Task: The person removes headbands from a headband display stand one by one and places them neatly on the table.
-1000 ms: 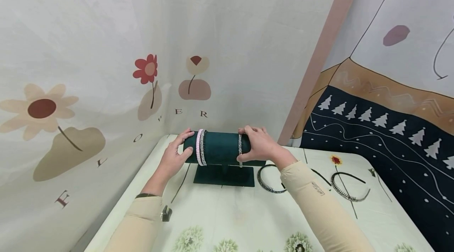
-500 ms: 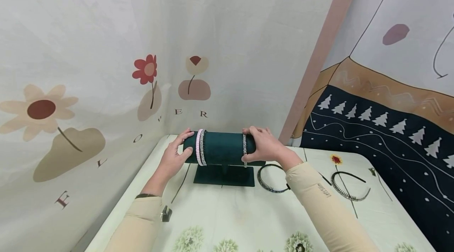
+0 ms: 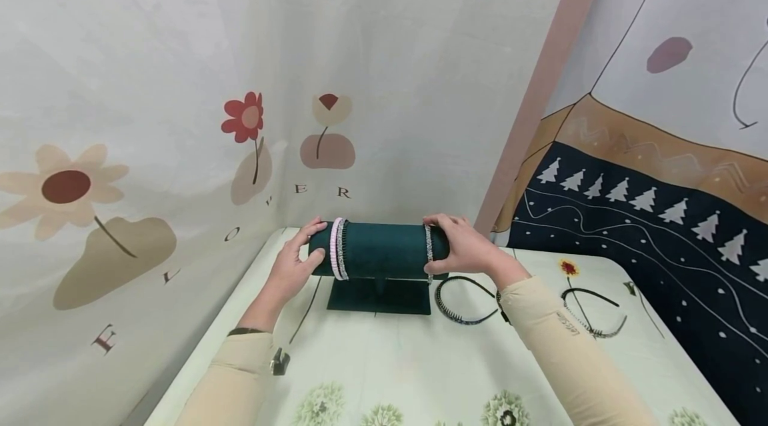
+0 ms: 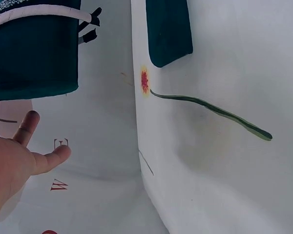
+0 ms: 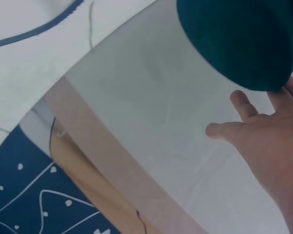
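Observation:
A dark green velvet headband stand point(image 3: 384, 249) lies lengthwise across the table, a padded roll above a flat base. My left hand point(image 3: 292, 271) holds the roll's left end, thumb in front and fingers over the top. Just inside it sit a pink headband point(image 3: 333, 249) and a sparkly silver headband point(image 3: 343, 259) with black teeth. My right hand point(image 3: 468, 253) grips another silver headband point(image 3: 429, 243) near the roll's right end. In the right wrist view, two fingers of the right hand point(image 5: 263, 141) stick out beside the roll's end face point(image 5: 239, 39).
Right of the base, a dark toothed headband point(image 3: 447, 306) lies on the table point(image 3: 384, 359). Another headband point(image 3: 606, 334) lies farther right, partly behind the right sleeve. A small black object point(image 3: 280, 361) is near the left sleeve. Printed curtains point(image 3: 408, 113) hang behind.
My right hand has slid the silver headband rightward along the roll to near its end. The left hand and the other headbands on the roll have stayed in place.

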Demonstrator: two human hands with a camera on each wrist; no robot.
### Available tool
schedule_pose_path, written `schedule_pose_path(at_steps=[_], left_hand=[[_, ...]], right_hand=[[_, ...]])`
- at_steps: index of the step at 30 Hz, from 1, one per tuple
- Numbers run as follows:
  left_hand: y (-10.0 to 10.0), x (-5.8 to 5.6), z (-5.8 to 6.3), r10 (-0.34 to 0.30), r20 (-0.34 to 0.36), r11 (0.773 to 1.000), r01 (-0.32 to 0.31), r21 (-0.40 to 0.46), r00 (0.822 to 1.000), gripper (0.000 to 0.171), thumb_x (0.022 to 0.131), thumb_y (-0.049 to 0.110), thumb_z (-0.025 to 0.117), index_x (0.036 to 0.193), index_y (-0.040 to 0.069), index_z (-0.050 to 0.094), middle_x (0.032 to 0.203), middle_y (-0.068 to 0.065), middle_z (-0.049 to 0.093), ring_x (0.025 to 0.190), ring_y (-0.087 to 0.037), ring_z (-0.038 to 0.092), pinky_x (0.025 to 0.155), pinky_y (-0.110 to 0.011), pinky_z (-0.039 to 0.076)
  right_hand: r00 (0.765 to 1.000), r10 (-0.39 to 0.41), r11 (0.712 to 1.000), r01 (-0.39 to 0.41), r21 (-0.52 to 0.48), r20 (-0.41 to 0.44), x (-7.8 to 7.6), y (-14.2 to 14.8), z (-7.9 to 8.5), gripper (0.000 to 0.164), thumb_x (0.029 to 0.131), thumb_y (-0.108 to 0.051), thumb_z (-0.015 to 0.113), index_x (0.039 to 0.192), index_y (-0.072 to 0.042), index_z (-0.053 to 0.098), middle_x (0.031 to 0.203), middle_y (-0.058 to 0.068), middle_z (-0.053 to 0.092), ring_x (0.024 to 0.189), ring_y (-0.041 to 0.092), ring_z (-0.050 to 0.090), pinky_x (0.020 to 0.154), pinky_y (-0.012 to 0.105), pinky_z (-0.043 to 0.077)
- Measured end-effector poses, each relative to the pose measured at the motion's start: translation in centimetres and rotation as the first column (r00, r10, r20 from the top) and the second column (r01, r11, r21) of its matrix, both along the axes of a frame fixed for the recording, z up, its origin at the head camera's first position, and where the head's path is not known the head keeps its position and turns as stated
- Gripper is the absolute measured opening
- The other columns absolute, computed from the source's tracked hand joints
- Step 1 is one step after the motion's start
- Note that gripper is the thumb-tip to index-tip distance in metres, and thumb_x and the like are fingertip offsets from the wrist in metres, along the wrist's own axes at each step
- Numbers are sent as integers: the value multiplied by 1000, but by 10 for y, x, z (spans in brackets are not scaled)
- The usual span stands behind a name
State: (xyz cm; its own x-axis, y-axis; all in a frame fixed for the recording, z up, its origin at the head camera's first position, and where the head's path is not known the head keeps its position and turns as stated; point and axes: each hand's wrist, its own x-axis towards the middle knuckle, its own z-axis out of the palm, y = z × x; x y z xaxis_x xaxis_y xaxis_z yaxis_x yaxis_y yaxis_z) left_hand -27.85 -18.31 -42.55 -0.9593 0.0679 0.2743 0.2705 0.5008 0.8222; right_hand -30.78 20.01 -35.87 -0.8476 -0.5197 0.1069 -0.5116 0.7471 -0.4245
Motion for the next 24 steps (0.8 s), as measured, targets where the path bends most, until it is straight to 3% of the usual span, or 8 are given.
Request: schedule_pose_path(at_steps=[7,12,15,20,24], left_hand=[[0,0,1,1,14,1000,-1,5,1000,55,108,21,56,162,29,46,179,10,26,156,-40,36,119,-75,37],[0,-1,0,13,18,1000,-12,-2,1000,55,108,22,56,162,30,46,179,10,25,156,-39,36,119,-76,35],[0,-1,-1,15,14,1000,-15,0,1000,55,108,22,55,162,29,46,179,10,25,156,-39,36,120,-76,35],[0,-1,-2,9,18,1000,-9,7,1000,55,108,22,56,161,30,46,179,12,25,155,-39,38,119,-75,37],[1,-1,-1,11,22,1000,-11,9,1000,55,108,22,56,161,30,46,179,12,25,155,-38,37,120,-75,35]], right_hand=[[1000,15,1000,-14,-27,26,-1,17,-6,96,87,-43,86,166,-21,36,171,9,40,159,40,29,119,70,41],[998,37,996,-33,-85,48,-4,21,-11,98,86,-40,88,165,-15,36,175,13,32,160,40,29,124,70,35],[991,53,986,-33,-163,121,-7,22,-15,102,85,-38,90,163,-14,30,175,17,27,162,41,25,126,70,30],[960,82,961,-6,-276,267,-12,23,-19,103,84,-32,93,156,-16,21,174,22,22,164,43,19,128,72,25],[952,88,951,8,-311,294,-17,25,-22,102,83,-30,93,154,-17,20,174,23,21,165,42,16,127,73,25]])
